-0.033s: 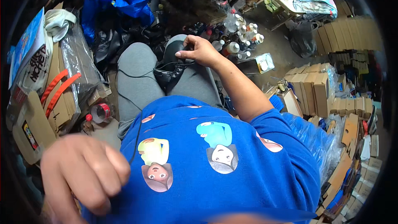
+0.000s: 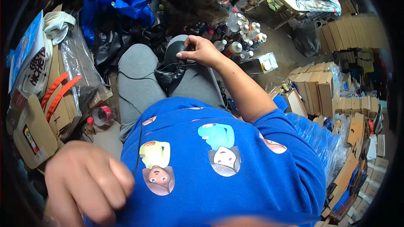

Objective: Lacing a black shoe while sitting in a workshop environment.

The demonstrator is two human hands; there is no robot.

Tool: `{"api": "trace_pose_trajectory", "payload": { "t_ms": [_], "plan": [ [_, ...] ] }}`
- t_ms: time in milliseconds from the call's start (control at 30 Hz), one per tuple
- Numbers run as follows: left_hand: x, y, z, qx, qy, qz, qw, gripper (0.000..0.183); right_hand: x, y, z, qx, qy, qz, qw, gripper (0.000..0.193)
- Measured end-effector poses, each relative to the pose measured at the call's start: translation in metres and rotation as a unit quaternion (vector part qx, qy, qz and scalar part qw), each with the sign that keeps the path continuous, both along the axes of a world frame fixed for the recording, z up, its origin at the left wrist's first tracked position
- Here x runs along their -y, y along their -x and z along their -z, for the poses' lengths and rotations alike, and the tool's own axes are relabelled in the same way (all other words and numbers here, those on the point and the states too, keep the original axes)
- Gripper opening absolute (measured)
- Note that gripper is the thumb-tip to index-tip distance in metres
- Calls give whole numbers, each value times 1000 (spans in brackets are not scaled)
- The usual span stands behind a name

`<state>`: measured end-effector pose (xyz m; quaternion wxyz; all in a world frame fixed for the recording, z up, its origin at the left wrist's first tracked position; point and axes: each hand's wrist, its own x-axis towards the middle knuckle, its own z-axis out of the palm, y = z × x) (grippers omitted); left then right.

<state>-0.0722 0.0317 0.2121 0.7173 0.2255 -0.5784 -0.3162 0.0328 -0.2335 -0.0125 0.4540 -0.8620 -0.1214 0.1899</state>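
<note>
A black shoe (image 2: 171, 75) rests across my knees, mostly on the right thigh. My right hand (image 2: 201, 52) is closed on its far part, the thumb pressed against the dark upper. From the shoe a thin black cord (image 2: 129, 100) crosses my left thigh, then runs back over my blue shirt toward my left hand (image 2: 88, 180). That hand is raised close at the lower left, curled into a fist where the cord ends from view. Its fingertips are hidden beneath the knuckles, and it looks slightly blurred.
Flat cardboard pieces (image 2: 35, 130) and a clear plastic bottle (image 2: 103, 115) lie at my left. A blue bag (image 2: 122, 4) and dark shoes (image 2: 107, 46) are ahead. Several bottles (image 2: 235, 48) stand beyond my right knee. Stacked cardboard (image 2: 313, 85) and plastic wrap (image 2: 311, 136) fill the right.
My left hand has shifted slightly to the right and down. My right hand keeps its hold on the shoe, almost unmoved.
</note>
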Motion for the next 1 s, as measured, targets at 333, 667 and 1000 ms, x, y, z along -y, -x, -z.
{"api": "trace_pose_trajectory", "payload": {
  "t_ms": [333, 667, 1000],
  "plan": [
    [3, 35, 5, -74, 66, 15, 995, 30, -1, 0, -6, 6, 20, 9, 1000, 40],
    [18, 51, 0, -162, 117, -18, 980, 22, 2, 0, -1, 7, 17, 18, 1000, 37],
    [27, 41, 12, -229, 73, 166, 956, 31, 0, 2, -4, 5, 8, 25, 1000, 38]
  ]
}}
